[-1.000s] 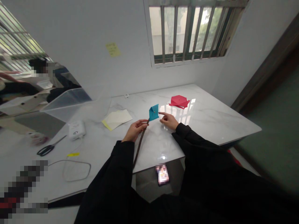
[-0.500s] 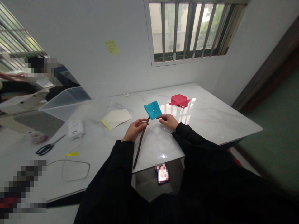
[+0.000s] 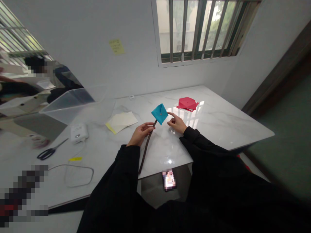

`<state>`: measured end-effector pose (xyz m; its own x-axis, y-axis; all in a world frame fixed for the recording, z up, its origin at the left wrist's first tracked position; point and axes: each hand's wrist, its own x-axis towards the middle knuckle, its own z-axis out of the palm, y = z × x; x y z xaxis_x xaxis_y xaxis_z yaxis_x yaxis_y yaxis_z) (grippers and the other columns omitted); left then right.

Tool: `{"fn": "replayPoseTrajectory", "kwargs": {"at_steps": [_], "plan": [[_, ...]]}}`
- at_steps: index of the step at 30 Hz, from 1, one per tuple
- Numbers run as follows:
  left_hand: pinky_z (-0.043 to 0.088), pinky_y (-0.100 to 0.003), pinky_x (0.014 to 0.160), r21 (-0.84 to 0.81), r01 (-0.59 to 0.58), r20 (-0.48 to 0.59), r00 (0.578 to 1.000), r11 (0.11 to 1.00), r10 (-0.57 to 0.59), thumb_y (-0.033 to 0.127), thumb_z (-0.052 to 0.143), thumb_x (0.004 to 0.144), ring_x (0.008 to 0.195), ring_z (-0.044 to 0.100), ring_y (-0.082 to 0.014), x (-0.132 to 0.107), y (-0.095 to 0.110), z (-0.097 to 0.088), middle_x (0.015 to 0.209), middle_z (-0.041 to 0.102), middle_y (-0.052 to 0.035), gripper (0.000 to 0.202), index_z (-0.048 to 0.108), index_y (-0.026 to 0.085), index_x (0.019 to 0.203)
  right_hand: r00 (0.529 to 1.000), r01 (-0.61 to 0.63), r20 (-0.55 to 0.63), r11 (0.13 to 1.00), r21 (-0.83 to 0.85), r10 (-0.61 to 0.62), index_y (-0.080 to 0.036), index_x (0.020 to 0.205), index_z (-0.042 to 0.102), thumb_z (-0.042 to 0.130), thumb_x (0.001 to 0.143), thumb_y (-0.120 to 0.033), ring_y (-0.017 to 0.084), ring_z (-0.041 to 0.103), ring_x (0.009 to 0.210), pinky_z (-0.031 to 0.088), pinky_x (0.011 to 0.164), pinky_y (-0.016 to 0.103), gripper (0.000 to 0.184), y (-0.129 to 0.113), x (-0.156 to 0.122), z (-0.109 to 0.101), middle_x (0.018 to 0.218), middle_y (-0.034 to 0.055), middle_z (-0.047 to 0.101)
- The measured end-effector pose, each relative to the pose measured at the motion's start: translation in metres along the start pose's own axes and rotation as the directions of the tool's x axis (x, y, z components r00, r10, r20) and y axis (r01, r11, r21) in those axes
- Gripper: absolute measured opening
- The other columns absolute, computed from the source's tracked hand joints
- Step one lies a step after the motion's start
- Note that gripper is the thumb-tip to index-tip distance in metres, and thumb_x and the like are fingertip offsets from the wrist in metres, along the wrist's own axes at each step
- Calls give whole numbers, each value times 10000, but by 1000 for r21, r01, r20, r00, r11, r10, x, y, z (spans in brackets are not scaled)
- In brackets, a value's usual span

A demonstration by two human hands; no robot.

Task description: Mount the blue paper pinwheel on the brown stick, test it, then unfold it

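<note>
A blue folded-paper pinwheel (image 3: 159, 114) with a small pin at its centre tops a thin brown stick (image 3: 146, 147). My left hand (image 3: 141, 133) pinches the stick just below the paper and keeps it tilted above the table. At the pinwheel's right edge is my right hand (image 3: 178, 123), its index finger stretched out and the thumb apart. The fingertip is at or very near the paper; whether it touches I cannot tell. Nothing is held in that hand.
Red folded paper (image 3: 187, 103) lies farther back on the white marbled table (image 3: 218, 121). To the left are pale paper sheets (image 3: 122, 121), a white device (image 3: 79, 133), scissors (image 3: 50, 152) and a looped cable (image 3: 79, 186). A clear plastic bin (image 3: 68, 105) stands farther left, with a person beyond.
The blue paper has turned slightly about its pin. My right index finger has moved up along its right edge and straightened away from the thumb. My left hand keeps its hold on the stick.
</note>
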<state>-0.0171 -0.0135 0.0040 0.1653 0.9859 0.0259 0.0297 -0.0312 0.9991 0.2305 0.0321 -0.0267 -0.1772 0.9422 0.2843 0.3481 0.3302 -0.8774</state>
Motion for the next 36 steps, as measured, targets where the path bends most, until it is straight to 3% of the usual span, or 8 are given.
{"fn": "replayPoseTrajectory", "kwargs": {"at_steps": [9, 17, 19, 22, 24, 26, 33, 36], "plan": [[436, -276, 663, 7, -13, 10, 1000, 1000, 13, 470, 866, 647, 765, 618, -184, 1, 0, -1, 965, 754, -105, 557, 734, 174, 1100, 1000, 19, 16, 999, -37, -19, -168, 1340, 566, 605, 796, -220, 125, 562, 633, 446, 694, 253, 548, 1, 1, 1, 673, -48, 628], [405, -262, 642, 33, -2, 10, 1000, 999, 1, 489, 850, 660, 712, 586, -155, -1, 2, -1, 936, 752, -82, 566, 729, 173, 1113, 999, -35, -31, 999, 18, 36, -162, 1554, 297, 619, 788, -229, 130, 572, 640, 467, 721, 260, 834, -1, -1, 3, 701, -59, 654], [400, -256, 632, 37, -8, 13, 1000, 999, 7, 488, 849, 661, 704, 575, -147, -2, 3, -1, 930, 750, -79, 568, 728, 170, 1115, 997, -42, -59, 999, 26, 43, -168, 1537, 345, 608, 780, -222, 125, 565, 633, 458, 709, 249, 803, -2, -1, 3, 693, -64, 647], [392, -245, 613, 19, 5, 0, 1000, 1000, -5, 470, 856, 656, 688, 562, -134, -3, 4, -1, 933, 748, -78, 561, 726, 169, 1111, 999, -7, 40, 999, -54, 9, -164, 1124, 724, 582, 773, -219, 108, 515, 589, 400, 635, 226, 382, -4, -2, 2, 614, -52, 597], [391, -243, 606, -1, 17, -14, 1000, 1000, -17, 463, 862, 648, 683, 562, -132, -3, 4, -1, 931, 746, -79, 559, 724, 165, 1101, 990, 33, 142, 993, -113, -17, -152, 799, 760, 572, 776, -225, 99, 470, 550, 349, 582, 227, 203, -6, -3, 2, 549, -41, 550], [396, -244, 610, -16, 20, -26, 999, 1000, -20, 462, 866, 640, 688, 570, -135, -3, 3, -1, 922, 745, -77, 559, 723, 161, 1089, 985, 58, 168, 989, -134, -35, -150, 706, 744, 561, 779, -219, 93, 444, 529, 324, 567, 231, 209, -7, -4, 3, 517, -40, 525], [396, -239, 606, -29, 19, -129, 991, 999, -22, 435, 870, 637, 682, 575, -131, 0, -3, 1, 868, 733, -62, 510, 718, 152, 1035, 989, 76, 133, 990, -122, -60, -158, 786, 753, 545, 769, -194, 93, 448, 541, 335, 590, 226, 212, -7, -6, 4, 539, -47, 516], [402, -242, 611, -6, 24, -120, 992, 1000, -25, 435, 863, 647, 681, 579, -134, 0, -3, 1, 875, 735, -67, 509, 718, 150, 1043, 993, 64, 103, 994, -90, -54, -165, 984, 724, 547, 749, -181, 98, 461, 553, 355, 606, 224, 294, -6, -7, 4, 572, -66, 511]]}}
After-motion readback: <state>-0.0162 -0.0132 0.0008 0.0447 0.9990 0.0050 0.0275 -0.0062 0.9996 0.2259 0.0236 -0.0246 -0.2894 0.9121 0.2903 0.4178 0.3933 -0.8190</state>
